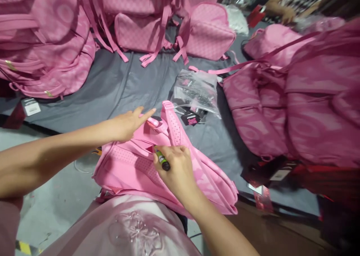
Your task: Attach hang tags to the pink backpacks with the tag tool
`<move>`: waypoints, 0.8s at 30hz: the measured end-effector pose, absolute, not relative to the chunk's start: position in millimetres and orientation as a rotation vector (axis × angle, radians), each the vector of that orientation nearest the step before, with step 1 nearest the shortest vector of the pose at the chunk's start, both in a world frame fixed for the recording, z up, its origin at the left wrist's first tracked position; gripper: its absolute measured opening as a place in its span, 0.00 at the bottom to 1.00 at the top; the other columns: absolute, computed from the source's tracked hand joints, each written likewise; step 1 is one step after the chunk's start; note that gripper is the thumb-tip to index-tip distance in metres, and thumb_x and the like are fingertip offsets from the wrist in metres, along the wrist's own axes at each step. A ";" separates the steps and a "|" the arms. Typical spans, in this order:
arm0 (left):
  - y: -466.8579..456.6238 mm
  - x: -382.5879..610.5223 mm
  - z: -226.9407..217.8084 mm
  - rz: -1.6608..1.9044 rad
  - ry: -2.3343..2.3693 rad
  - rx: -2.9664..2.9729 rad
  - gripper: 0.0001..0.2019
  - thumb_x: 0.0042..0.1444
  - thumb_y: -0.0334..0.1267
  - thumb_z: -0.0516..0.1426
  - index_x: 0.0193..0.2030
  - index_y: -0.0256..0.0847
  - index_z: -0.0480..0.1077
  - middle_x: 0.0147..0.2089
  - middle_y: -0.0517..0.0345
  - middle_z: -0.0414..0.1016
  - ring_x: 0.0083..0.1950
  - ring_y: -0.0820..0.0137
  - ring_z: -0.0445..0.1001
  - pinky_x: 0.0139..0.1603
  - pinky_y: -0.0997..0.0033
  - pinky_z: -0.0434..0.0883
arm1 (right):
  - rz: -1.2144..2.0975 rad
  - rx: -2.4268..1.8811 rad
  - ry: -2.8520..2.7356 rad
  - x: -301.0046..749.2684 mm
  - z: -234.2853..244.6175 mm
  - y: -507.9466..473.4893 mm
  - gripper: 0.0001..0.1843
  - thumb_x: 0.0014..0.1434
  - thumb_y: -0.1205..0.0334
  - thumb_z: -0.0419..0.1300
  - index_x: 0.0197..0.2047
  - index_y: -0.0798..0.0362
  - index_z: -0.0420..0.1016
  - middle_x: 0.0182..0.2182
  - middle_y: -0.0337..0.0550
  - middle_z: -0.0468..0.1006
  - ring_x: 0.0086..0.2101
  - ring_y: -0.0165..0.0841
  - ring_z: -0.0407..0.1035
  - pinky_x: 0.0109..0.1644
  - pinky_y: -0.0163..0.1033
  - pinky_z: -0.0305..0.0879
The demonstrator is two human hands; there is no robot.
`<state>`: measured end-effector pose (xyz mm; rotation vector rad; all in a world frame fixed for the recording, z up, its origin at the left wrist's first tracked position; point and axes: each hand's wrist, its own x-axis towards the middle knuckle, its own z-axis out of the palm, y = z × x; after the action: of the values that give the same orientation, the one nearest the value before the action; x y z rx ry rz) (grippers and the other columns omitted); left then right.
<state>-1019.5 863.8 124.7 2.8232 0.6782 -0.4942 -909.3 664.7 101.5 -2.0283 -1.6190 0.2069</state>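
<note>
A pink backpack (146, 177) lies slanted across the near edge of the grey-covered table, against my lap. My right hand (177, 166) is closed around a green, black-ended marker-like stick (163, 159), over a dark opening in the backpack's pink fabric. My left hand (128, 125) is over the bag's upper left side, fingers stretched toward its top handle; its thumb side is partly hidden. Between the hands, a dotted shoulder strap (174, 126) with a buckle sticks up. Just beyond the bag is a clear plastic bag (195, 89) of small dark parts, with a black bear tag (191, 118) beside it.
Pink backpacks stand at the left (53, 42), along the back (208, 31) and at the right (317, 95). White tags (32, 107) hang at the table edge. A co-worker's hand (288, 14) shows at the far right. A brown box (270, 229) is below right.
</note>
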 end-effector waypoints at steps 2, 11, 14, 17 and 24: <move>863.4 -1022.2 124.0 -0.465 0.677 2.826 0.56 0.53 0.22 0.58 0.77 0.55 0.25 0.79 0.36 0.38 0.69 0.46 0.66 0.59 0.57 0.71 | 0.209 -1.901 -1.629 -899.7 116.6 659.0 0.04 0.62 0.65 0.61 0.38 0.49 0.77 0.33 0.39 0.84 0.37 0.36 0.77 0.47 0.45 0.61; 867.8 -1025.6 109.9 -0.365 0.676 2.816 0.55 0.51 0.20 0.56 0.77 0.57 0.30 0.78 0.39 0.42 0.69 0.45 0.66 0.62 0.53 0.70 | -0.161 -2.479 -1.728 -753.7 104.4 688.6 0.21 0.60 0.79 0.52 0.51 0.57 0.77 0.50 0.55 0.79 0.47 0.38 0.74 0.50 0.41 0.64; 866.7 -1026.1 107.9 -0.330 0.665 2.817 0.54 0.50 0.18 0.55 0.78 0.55 0.33 0.78 0.38 0.42 0.69 0.44 0.66 0.62 0.53 0.69 | -0.095 -2.531 -1.822 -723.0 78.3 715.5 0.24 0.61 0.78 0.55 0.58 0.54 0.75 0.56 0.54 0.75 0.50 0.34 0.72 0.45 0.34 0.63; 865.9 -1026.9 106.9 -0.302 0.661 2.823 0.53 0.50 0.17 0.54 0.78 0.53 0.35 0.78 0.37 0.44 0.69 0.45 0.66 0.62 0.53 0.70 | -0.093 -2.587 -1.784 -708.3 64.6 734.8 0.23 0.58 0.72 0.65 0.58 0.56 0.74 0.56 0.56 0.73 0.51 0.34 0.70 0.41 0.31 0.61; 865.4 -1024.7 112.5 -0.338 0.680 2.799 0.53 0.50 0.17 0.55 0.78 0.53 0.37 0.79 0.37 0.42 0.71 0.46 0.64 0.64 0.53 0.69 | -0.015 -2.617 -1.589 -689.3 53.9 741.0 0.07 0.58 0.68 0.68 0.40 0.57 0.77 0.39 0.49 0.80 0.40 0.32 0.73 0.39 0.34 0.63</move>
<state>-1024.7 865.4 112.5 2.7986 0.6796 -0.3381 -689.3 741.0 53.9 -2.6173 -1.5886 -0.0154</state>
